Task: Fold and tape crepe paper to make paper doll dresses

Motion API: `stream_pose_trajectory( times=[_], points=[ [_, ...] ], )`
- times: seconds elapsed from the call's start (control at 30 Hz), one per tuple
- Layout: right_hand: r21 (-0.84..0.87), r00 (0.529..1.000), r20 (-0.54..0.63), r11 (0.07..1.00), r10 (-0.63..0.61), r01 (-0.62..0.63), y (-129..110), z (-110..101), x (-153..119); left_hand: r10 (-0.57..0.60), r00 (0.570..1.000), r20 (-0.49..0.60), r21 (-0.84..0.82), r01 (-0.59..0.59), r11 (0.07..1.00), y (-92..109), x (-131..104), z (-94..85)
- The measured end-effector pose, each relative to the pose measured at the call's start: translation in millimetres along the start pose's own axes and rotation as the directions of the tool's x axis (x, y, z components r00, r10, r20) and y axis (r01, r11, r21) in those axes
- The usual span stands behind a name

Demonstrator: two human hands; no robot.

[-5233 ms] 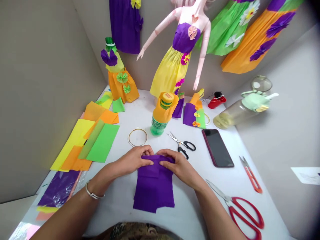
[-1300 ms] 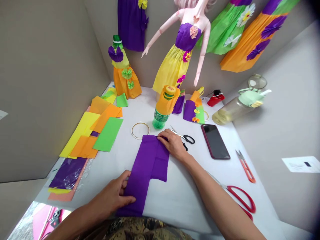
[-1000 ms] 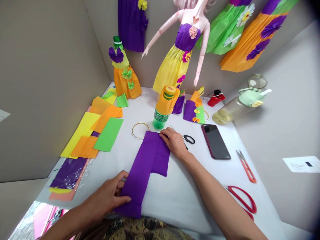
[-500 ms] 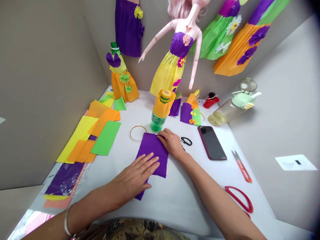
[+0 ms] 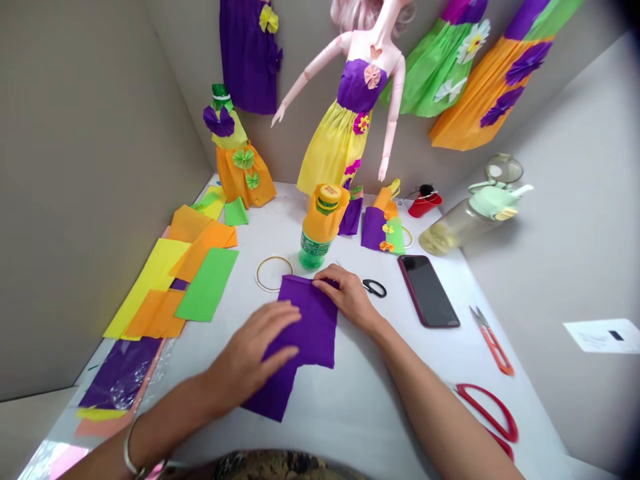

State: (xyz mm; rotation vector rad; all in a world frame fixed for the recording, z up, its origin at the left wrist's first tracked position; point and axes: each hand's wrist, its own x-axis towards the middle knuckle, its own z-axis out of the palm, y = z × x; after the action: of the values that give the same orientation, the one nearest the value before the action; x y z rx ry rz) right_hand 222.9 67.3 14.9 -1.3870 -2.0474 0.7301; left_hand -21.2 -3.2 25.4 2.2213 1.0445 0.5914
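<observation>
A sheet of purple crepe paper [image 5: 315,330] lies on the white table, its top edge turned in a narrow fold. My right hand [image 5: 345,293] pinches that folded edge near its right end, thumb and fingers together. Over the paper's left side is my left hand [image 5: 255,343], fingers stretched out and thumb apart, gripping nothing. It hides part of the sheet; whether it touches the paper I cannot tell. Another purple part [image 5: 273,393] shows below the hand. Just beyond stands a green bottle [image 5: 314,248] wrapped in orange paper, beside a gold-edged ring [image 5: 275,274].
Coloured paper sheets [image 5: 207,287] lie at left. Black-handled scissors [image 5: 374,288], a phone [image 5: 429,291], orange thread snips [image 5: 493,341] and red-handled scissors [image 5: 487,413] are at right. A doll [image 5: 345,107], a dressed bottle [image 5: 245,170] and a drinking bottle [image 5: 465,217] stand behind.
My left hand has moved left and toward me, uncovering more purple paper below. My right hand stays at the folded top edge. The whole view has shifted slightly.
</observation>
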Motion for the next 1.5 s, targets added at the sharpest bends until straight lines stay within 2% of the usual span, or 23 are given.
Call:
stream_pose_trajectory(
  times=[0.03, 0.1, 0.2, 0.3, 0.43, 0.77, 1.03, 1.13, 1.27, 1.4, 1.5],
  points=[
    [0.047, 1.0, 0.003, 0.999, -0.005, 0.005, -5, -2, -2, -0.045, 0.996, -0.082, -0.016, 0.044, 0.999, 0, 13, -10.9],
    [0.166, 1.0, 0.016, 0.986, -0.007, 0.005, -15, -6, -5, -0.093, 0.985, -0.147, -0.068, 0.084, 0.994, -1, 38, -26.8],
    [0.32, 0.999, 0.05, 0.947, 0.017, -0.032, -25, -11, -7, -0.135, 0.99, -0.049, -0.178, 0.125, 0.976, -5, 67, -33.3],
    [0.35, 0.996, 0.072, 0.934, 0.044, -0.066, -29, -13, -7, -0.129, 0.991, 0.042, -0.236, 0.135, 0.962, -10, 82, -27.1],
    [0.371, 0.995, 0.079, 0.925, 0.06, -0.085, -27, -13, -6, -0.152, 0.988, 0.037, -0.273, 0.157, 0.949, -14, 85, -20.3],
    [0.354, 0.993, 0.102, 0.931, 0.055, -0.088, -24, -14, -5, -0.195, 0.98, 0.047, -0.31, 0.2, 0.93, -10, 90, -25.2],
    [0.307, 0.995, 0.096, 0.951, 0.016, -0.045, -28, -15, -5, -0.237, 0.969, 0.072, -0.354, 0.247, 0.902, -12, 91, -21.3],
    [0.304, 0.998, 0.068, 0.953, 0.0, -0.021, -37, -21, -7, -0.228, 0.967, 0.111, -0.509, 0.253, 0.823, -12, 89, -23.5],
    [0.304, 1.0, -0.016, 0.952, -0.015, 0.019, -56, -37, -12, -0.198, 0.954, 0.223, -0.655, 0.297, 0.695, -8, 80, -22.6],
    [0.298, 0.997, -0.077, 0.953, -0.022, 0.044, -75, -55, -18, -0.218, 0.914, 0.343, -0.752, 0.406, 0.52, -2, 63, -6.6],
    [0.296, 0.992, -0.127, 0.953, -0.02, 0.057, -89, -66, -22, -0.224, 0.885, 0.408, -0.77, 0.465, 0.436, 2, 47, 6.2]
  ],
)
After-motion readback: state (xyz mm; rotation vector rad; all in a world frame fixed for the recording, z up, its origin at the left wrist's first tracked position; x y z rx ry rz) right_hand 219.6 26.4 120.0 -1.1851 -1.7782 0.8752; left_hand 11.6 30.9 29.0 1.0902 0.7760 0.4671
